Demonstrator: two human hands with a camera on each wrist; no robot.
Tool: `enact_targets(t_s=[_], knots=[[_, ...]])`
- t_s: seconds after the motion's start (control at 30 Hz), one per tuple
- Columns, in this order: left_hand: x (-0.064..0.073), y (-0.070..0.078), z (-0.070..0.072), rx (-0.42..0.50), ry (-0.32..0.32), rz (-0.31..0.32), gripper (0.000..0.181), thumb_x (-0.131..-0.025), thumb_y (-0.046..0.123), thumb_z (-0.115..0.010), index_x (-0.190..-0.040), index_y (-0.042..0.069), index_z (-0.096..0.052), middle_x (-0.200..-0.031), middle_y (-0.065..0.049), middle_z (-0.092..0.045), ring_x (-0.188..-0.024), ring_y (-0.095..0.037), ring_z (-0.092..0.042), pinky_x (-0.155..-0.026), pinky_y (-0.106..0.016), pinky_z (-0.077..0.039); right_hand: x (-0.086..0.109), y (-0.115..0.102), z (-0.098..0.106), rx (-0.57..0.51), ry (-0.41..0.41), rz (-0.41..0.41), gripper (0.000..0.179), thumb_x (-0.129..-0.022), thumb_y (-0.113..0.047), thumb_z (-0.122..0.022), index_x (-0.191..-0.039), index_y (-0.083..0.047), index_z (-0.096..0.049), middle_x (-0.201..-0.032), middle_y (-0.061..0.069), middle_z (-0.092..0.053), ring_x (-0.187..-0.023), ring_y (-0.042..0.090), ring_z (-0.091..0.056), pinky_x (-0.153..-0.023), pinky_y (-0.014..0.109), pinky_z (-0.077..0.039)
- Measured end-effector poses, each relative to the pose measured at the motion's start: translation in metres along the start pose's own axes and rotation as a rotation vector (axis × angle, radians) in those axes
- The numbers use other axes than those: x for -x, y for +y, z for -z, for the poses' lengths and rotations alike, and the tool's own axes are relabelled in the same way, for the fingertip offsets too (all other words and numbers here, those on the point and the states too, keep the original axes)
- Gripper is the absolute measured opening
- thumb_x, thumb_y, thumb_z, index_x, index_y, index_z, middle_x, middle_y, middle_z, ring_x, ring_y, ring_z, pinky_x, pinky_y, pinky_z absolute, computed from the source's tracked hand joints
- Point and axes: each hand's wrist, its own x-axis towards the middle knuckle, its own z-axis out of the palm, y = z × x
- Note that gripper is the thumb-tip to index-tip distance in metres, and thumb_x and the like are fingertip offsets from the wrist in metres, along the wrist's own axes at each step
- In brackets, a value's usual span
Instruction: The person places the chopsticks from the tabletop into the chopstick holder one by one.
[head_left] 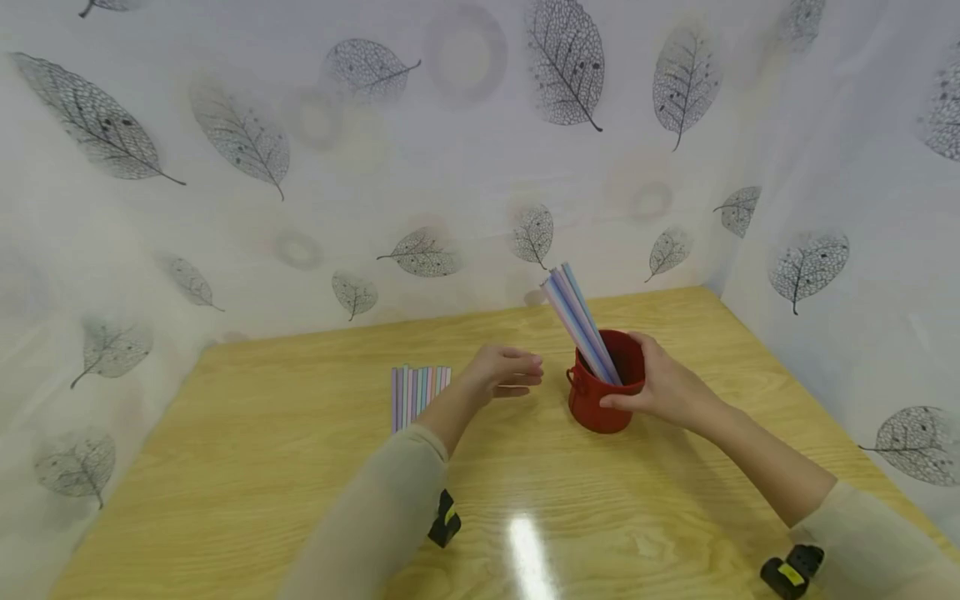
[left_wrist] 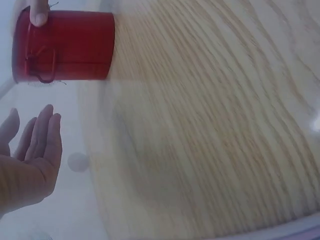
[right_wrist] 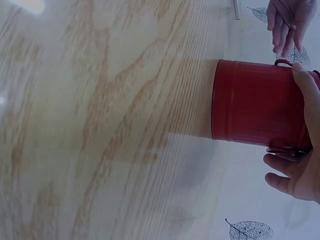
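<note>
A small red metal bucket (head_left: 600,408) stands on the table toward the right. My right hand (head_left: 660,383) holds it at the rim, thumb on the near side and fingers around the far right; in the right wrist view the thumb lies along the bucket (right_wrist: 257,102). A bundle of slim pastel sticks (head_left: 581,325) leans out of it to the upper left; their lower ends are hidden inside. To the left of the bucket my left hand (head_left: 502,372) hovers with nothing in it, fingers extended, apart from the bucket (left_wrist: 75,45) in the left wrist view too.
More slim pastel sticks (head_left: 416,392) lie side by side in a row left of my left hand, partly covered by that forearm. Leaf-patterned cloth (head_left: 465,167) closes off the back and sides of the wooden table (head_left: 262,467).
</note>
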Motion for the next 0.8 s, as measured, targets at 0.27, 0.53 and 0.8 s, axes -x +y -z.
enact_targets(t_s=[0.27,0.53,0.8], knots=[[0.006,-0.018,0.032,-0.031,-0.034,0.061,0.038,-0.093,0.017,-0.062,-0.123,-0.006,-0.056,-0.105,-0.015,-0.069,-0.086,-0.018,-0.069,-0.092,-0.043,-0.054,0.002,0.000,-0.004,-0.010,0.001,0.004,0.109,-0.069,-0.055,-0.078,-0.143,0.002,-0.023,-0.133,0.024,-0.046,-0.115,0.038,-0.052,-0.093,0.054,-0.050],[0.012,-0.026,0.064,-0.039,-0.027,0.100,0.036,-0.093,0.013,-0.061,-0.122,-0.009,-0.055,-0.096,-0.014,-0.069,-0.079,-0.017,-0.069,-0.087,-0.037,-0.057,0.001,-0.001,-0.005,-0.008,0.004,0.006,0.110,-0.069,-0.056,-0.078,-0.143,0.002,-0.022,-0.132,0.023,-0.047,-0.116,0.037,-0.051,-0.094,0.054,-0.050],[0.021,-0.029,0.088,-0.062,-0.006,0.120,0.038,-0.094,0.013,-0.060,-0.123,-0.011,-0.053,-0.094,-0.015,-0.070,-0.077,-0.016,-0.069,-0.087,-0.036,-0.056,0.002,-0.001,-0.002,-0.002,0.006,-0.003,0.111,-0.069,-0.057,-0.077,-0.144,0.002,-0.020,-0.134,0.024,-0.045,-0.116,0.038,-0.051,-0.094,0.055,-0.050]])
